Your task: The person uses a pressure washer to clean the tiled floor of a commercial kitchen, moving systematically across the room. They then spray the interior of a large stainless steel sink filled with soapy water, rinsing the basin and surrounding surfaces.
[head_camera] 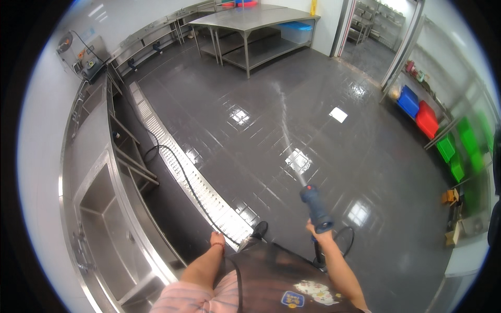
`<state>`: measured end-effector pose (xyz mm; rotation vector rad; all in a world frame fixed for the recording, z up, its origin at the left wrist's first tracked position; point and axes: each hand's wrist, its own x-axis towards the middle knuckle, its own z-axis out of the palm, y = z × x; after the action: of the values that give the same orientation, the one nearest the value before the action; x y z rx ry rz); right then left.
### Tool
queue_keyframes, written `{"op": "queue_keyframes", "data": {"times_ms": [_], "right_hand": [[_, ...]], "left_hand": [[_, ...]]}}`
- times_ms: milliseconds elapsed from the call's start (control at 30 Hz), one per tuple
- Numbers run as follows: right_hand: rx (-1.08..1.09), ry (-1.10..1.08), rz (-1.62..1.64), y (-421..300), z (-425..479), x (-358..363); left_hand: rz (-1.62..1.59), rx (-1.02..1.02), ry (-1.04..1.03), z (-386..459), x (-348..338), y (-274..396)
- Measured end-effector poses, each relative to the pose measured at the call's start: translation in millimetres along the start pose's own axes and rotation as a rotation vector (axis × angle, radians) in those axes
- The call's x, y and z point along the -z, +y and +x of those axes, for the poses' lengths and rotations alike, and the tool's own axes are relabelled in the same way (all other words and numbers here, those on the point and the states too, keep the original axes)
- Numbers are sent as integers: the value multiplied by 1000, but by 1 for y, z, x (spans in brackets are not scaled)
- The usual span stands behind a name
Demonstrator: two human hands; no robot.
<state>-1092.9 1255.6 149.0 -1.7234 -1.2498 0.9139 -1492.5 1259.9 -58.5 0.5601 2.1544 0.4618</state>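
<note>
My right hand [321, 232] grips the handle of a dark blue spray gun [318, 207] with a red mark at its tip. A white water jet [287, 129] shoots forward from it onto the wet, dark-tiled floor [258, 156]. A black hose [184, 172] runs over the perforated metal drain cover [195, 184] towards my feet, and a loop of it shows beside my right forearm. My left hand [217, 238], with a beaded bracelet at the wrist, hangs low with curled fingers near the hose. Whether it touches the hose is unclear.
A steel sink counter [98, 187] lines the left side. Ahead stands a steel table [250, 19] with a blue-lidded bin [295, 32] beneath. On the right, racks hold blue [408, 101], red [426, 119] and green crates [446, 146]. A doorway [368, 51] opens at the far right.
</note>
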Motion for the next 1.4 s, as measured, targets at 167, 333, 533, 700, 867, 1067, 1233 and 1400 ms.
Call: {"op": "queue_keyframes", "data": {"times_ms": [167,333,533,700,867,1067,1233,1400], "right_hand": [[43,-399,62,4,-16,-21],[127,-499,-85,12,-21,-42],[-7,-177,-388,14,-19,-28],[-243,173,-432,-9,-18,17],[-278,459,-345,45,-24,43],[-160,588,159,25,-36,47],[-180,741,186,14,-29,68],[-163,811,114,2,-21,85]], "left_hand": [[85,-106,37,-40,1,43],[75,-81,-2,-21,-10,31],[-51,-27,21,22,-18,-26],[4,-6,54,17,1,-38],[55,-90,49,49,-1,-45],[82,-250,-25,69,-23,-17],[-63,-194,-233,-7,-39,67],[-29,-157,-306,11,-48,75]]}}
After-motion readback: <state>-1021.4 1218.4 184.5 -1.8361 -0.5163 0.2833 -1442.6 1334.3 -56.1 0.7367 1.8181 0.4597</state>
